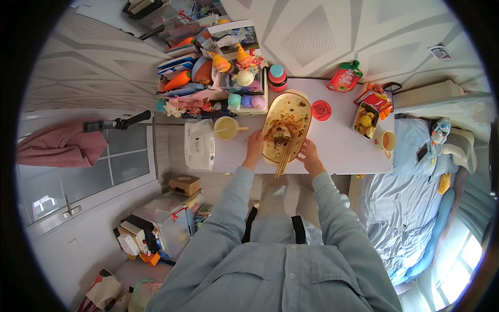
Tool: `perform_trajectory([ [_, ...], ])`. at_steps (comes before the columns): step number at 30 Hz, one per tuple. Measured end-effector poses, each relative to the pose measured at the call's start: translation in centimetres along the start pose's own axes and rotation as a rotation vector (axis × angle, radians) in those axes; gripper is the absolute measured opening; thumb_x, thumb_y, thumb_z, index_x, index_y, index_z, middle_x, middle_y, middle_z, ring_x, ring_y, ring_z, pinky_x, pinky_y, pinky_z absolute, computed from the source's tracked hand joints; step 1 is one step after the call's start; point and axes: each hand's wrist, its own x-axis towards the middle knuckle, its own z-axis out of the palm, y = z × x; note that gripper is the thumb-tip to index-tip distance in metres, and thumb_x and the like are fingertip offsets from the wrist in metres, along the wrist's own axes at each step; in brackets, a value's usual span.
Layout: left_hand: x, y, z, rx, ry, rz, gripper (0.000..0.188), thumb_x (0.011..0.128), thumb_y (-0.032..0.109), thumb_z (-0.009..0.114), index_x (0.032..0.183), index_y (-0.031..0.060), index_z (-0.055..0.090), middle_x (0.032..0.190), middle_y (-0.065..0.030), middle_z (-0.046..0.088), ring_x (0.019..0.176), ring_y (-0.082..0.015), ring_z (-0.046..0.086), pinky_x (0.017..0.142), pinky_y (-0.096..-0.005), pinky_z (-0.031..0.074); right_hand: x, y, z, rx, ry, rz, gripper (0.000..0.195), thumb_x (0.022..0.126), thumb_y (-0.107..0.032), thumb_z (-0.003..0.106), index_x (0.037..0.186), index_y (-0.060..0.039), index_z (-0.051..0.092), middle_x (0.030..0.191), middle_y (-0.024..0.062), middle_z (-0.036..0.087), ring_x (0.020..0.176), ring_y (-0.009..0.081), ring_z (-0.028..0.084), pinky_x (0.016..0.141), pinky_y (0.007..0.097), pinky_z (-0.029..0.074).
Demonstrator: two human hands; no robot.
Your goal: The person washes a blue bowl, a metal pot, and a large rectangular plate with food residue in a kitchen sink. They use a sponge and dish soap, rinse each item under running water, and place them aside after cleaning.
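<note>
An oval cream baking dish (285, 100) with a brown rim lies lengthwise before me on the white tabletop. Sauce and dark bits smear its inside, and a pale lump of leftovers (281, 135) sits near the middle. Several wooden chopsticks (286, 158) rest across its near end, their ends jutting past the rim. My left hand (255, 149) grips the dish's left side. On the opposite side, my right hand (310, 155) has its fingers at the lower right rim. Whether the dish is lifted off the table cannot be told.
Left of the dish stand a cup of pale liquid (225, 128) and a white soft pack (199, 145). A red-and-teal jar (277, 78) and crowded desk organizers are behind. To the right are a red disc (321, 110), red pouch (344, 77), snack tray (365, 120) and mug (386, 142).
</note>
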Motion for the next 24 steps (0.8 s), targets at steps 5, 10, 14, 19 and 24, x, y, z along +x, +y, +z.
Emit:
perform_trajectory([
  [5,0.8,0.7,0.2,-0.075,0.027,-0.202,0.047,0.103,0.039,0.045,0.123,-0.0009,0.061,0.128,-0.0243,0.059,0.118,-0.0421,0.051,0.101,-0.05,0.041,1.6,-0.8,0.6,-0.088,0.078,0.028,0.041,0.096,-0.049,0.046,0.119,-0.0168,0.06,0.106,0.0024,0.061,0.101,0.0192,0.054,0.089,0.0469,0.043],
  [10,0.9,3.1,1.2,0.059,-0.094,-0.215,0.061,0.104,0.05,0.035,0.124,0.0012,0.065,0.135,-0.0278,0.053,0.125,-0.0418,0.046,0.105,-0.0509,0.037,1.8,-2.5,-0.3,-0.2,0.131,0.071,0.048,0.091,-0.059,0.051,0.113,-0.017,0.062,0.101,0.002,0.061,0.099,0.0189,0.053,0.087,0.0436,0.043],
  [14,0.5,6.2,2.2,-0.003,-0.076,-0.38,0.061,0.104,0.051,0.035,0.133,0.0032,0.059,0.141,-0.026,0.05,0.131,-0.0427,0.04,0.109,-0.0522,0.032,3.6,-1.3,-1.9,-0.174,0.227,0.047,0.044,0.093,-0.055,0.054,0.113,-0.0155,0.059,0.105,0.0024,0.06,0.096,0.0191,0.053,0.087,0.0421,0.043],
  [19,0.5,5.5,2.5,0.26,-0.122,-0.322,0.047,0.106,0.043,0.036,0.146,0.0198,0.045,0.141,-0.0227,0.05,0.128,-0.0463,0.041,0.105,-0.0602,0.033,4.7,-0.4,-0.9,-0.195,0.342,0.005,0.047,0.094,-0.05,0.058,0.121,-0.0116,0.053,0.112,0.0042,0.059,0.099,0.0211,0.054,0.084,0.044,0.046],
  [24,1.2,6.4,2.9,0.237,-0.109,-0.415,0.048,0.106,0.044,0.039,0.148,0.0204,0.039,0.139,-0.0238,0.05,0.124,-0.0455,0.045,0.101,-0.0596,0.038,4.8,-1.4,-1.4,-0.228,0.357,0.032,0.05,0.094,-0.046,0.06,0.124,-0.0064,0.054,0.116,0.0072,0.06,0.102,0.0222,0.057,0.081,0.0442,0.05],
])
